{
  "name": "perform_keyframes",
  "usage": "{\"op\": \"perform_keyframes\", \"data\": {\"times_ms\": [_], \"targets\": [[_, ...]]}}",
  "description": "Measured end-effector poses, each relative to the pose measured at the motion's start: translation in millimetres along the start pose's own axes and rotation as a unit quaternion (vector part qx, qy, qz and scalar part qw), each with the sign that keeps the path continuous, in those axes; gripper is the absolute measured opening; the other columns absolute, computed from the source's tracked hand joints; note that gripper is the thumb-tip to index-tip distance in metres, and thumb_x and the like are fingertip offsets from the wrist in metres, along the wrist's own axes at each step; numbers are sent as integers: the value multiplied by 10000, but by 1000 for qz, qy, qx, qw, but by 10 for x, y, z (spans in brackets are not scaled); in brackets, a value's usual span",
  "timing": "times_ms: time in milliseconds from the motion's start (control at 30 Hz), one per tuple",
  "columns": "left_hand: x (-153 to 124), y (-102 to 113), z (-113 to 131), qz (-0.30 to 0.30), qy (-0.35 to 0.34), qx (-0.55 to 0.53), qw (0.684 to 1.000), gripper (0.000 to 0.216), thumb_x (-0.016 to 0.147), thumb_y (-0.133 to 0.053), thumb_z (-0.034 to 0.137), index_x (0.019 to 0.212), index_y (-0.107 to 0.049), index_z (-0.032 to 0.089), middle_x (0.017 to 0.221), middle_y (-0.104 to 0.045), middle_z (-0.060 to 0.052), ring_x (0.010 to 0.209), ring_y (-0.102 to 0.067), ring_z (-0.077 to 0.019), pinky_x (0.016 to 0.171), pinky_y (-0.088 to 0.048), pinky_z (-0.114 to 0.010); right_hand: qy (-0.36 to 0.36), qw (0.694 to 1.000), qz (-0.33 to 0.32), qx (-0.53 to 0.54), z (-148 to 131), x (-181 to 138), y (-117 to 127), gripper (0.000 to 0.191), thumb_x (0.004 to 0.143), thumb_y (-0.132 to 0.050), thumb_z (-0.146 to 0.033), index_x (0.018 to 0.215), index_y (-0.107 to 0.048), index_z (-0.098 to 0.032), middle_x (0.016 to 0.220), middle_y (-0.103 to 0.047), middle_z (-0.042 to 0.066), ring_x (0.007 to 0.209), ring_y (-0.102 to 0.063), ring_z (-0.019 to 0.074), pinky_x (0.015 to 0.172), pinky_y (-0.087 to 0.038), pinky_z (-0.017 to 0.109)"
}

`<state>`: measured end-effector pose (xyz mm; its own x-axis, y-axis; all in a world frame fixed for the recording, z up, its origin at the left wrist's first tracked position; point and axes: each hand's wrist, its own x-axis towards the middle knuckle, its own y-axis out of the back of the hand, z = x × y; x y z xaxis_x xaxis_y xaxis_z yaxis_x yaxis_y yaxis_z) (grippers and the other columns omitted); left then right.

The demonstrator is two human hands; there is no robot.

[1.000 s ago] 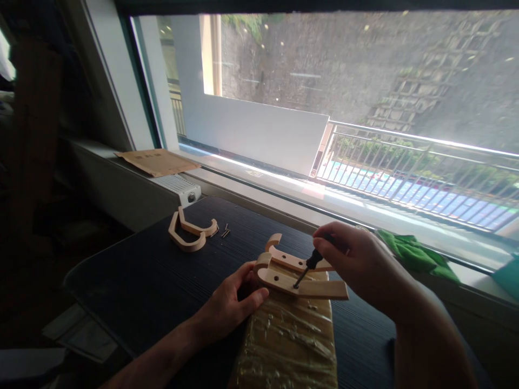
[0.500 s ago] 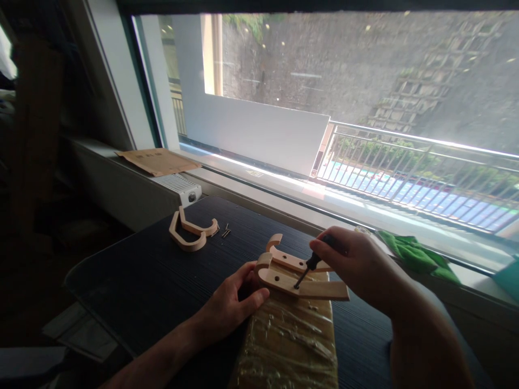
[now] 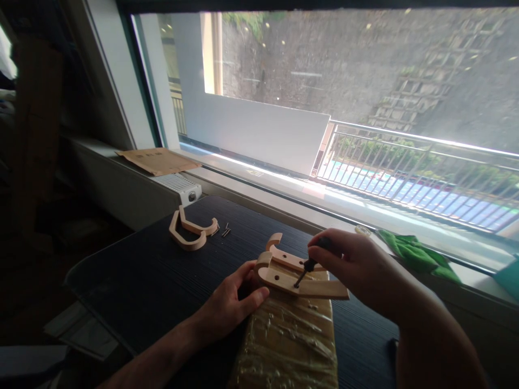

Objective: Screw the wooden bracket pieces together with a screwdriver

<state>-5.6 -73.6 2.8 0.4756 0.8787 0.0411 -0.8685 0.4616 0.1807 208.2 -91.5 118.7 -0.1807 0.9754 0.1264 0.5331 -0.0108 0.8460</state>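
My right hand is wrapped round the black handle of a screwdriver. Its tip stands in a hole of the nearer wooden hook, which lies across a box wrapped in clear tape. Behind it on the same box is a second wooden hook, its far end partly hidden by my right hand. My left hand grips the box's left edge beside the hook's curled end, thumb on top, some fingers hidden.
Two more wooden hooks lie on the dark table, with several screws beside them. A green cloth rests on the sill at right. A brown paper envelope lies by the window.
My right hand and the screwdriver handle have tilted slightly, and the forearm has shifted a little to the right. The left hand, the box and the hooks hold their places.
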Motion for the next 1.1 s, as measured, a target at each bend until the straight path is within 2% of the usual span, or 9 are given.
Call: {"op": "perform_keyframes", "data": {"times_ms": [167,267,367,500,800,1000,1100], "targets": [[5,2,-5,-2,5,6,1000,290,814,-531,274,1084,-496,174,872,-622,-9,858,-569,-185,775,-450,-264,-27,998,30,-44,53,55,-26,277,806,-475,-480,743,-613,-248,609,-603,-40,549,-498,117,518,-377,252],[7,-4,-14,0,6,11,1000,288,814,-533,274,1082,-491,178,877,-623,-6,864,-569,-183,788,-445,-266,-17,999,39,-30,74,57,-56,218,809,-480,-449,806,-593,-263,622,-590,-46,563,-493,120,516,-374,249],[9,-11,-19,-4,4,6,1000,291,818,-528,272,1091,-480,186,902,-626,-7,884,-571,-186,795,-444,-265,-2,1000,22,-9,64,31,-63,168,808,-489,-413,874,-577,-286,647,-589,-51,574,-490,119,505,-372,239],[18,-11,-22,-3,3,5,1000,287,823,-521,276,1092,-479,187,895,-626,-6,886,-575,-187,797,-444,-267,2,1000,-6,-7,46,17,-43,148,816,-478,-391,838,-575,-281,681,-612,-47,586,-507,119,513,-378,237],[13,6,3,0,1,17,1000,284,810,-528,280,1073,-501,176,891,-635,-13,881,-577,-190,790,-448,-269,-26,997,49,-49,113,93,-60,287,813,-453,-470,734,-581,-226,582,-587,-22,513,-478,124,469,-345,244],[6,-4,27,5,5,11,1000,312,800,-530,294,1090,-501,182,889,-648,-12,878,-591,-197,795,-458,-284,21,1000,-6,13,-2,14,-17,277,853,-410,-396,887,-625,-223,788,-658,15,662,-565,142,551,-396,245],[2,-3,31,0,6,8,1000,316,800,-530,303,1093,-500,187,914,-653,-16,903,-592,-204,805,-460,-287,21,999,-25,28,-36,-5,1,281,844,-432,-410,866,-631,-212,759,-656,13,651,-562,138,545,-402,238]]}}
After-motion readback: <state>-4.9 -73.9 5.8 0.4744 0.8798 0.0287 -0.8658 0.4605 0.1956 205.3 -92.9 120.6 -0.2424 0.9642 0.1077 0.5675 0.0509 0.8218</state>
